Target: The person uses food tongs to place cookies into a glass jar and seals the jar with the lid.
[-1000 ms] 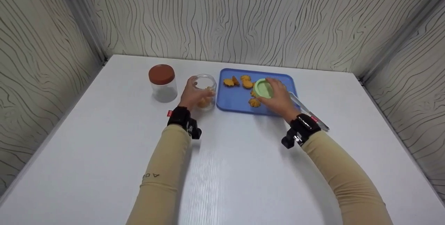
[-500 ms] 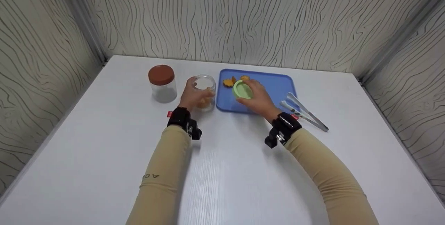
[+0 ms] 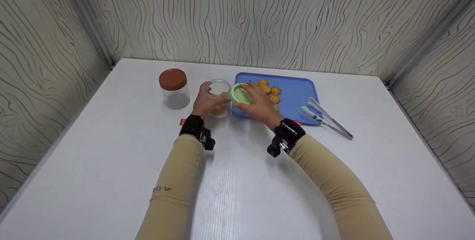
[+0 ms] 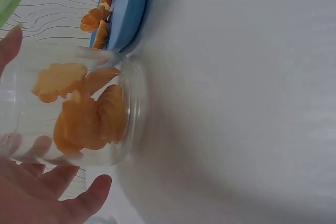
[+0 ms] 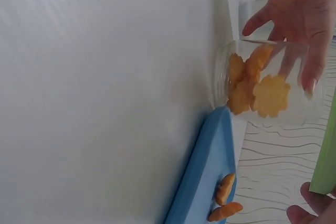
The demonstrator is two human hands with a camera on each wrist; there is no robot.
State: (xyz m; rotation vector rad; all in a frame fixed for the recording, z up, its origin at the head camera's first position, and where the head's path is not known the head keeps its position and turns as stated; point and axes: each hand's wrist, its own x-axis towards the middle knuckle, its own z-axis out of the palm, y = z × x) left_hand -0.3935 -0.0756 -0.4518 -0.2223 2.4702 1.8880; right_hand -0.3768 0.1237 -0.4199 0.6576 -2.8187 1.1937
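A clear jar (image 4: 100,155) stands on the white table with several orange flower-shaped cookies (image 4: 86,121) inside, its mouth uncovered. My left hand (image 3: 206,103) grips the jar from the left side, fingers around its upper wall. My right hand (image 3: 260,105) holds a light green lid (image 3: 241,94) by its edge, thumb on the near side and fingers on the far side. In the head view the lid is right at the jar's rim, on its right; the right wrist view shows it above the jar's height.
A blue tray (image 3: 297,88) with several more cookies (image 3: 275,99) lies right of the jar. Metal tongs (image 3: 328,119) with white tips rest against its right corner. Left of the jar stands a second clear jar with a red-brown lid (image 3: 173,79). Patterned panels (image 3: 237,21) enclose the table.
My right hand has carried the green lid leftward across the tray to the jar, uncovering the tongs and the tray's right part. My left hand and the jar have stayed put.
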